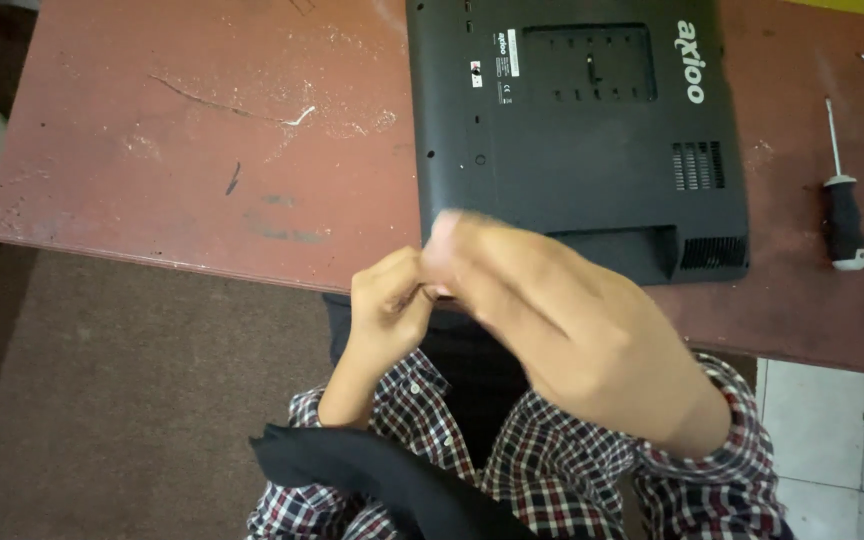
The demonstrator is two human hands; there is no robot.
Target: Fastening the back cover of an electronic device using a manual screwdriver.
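My left hand [389,305] and right hand [542,320] meet just off the table [202,150] edge, fingertips pinched together on something too small and blurred to name. I judge I am handling a tiny part between steps; next calls for a steady grip. The upturned black laptop [577,140] lies just beyond my hands, the screwdriver [844,215] right of the laptop.

Repair bench: upturned laptop [577,130], screwdriver [842,205].

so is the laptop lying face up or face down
Face down: the laptop rests flat on the table, with its black underside, vent grilles and bottom panel facing up.
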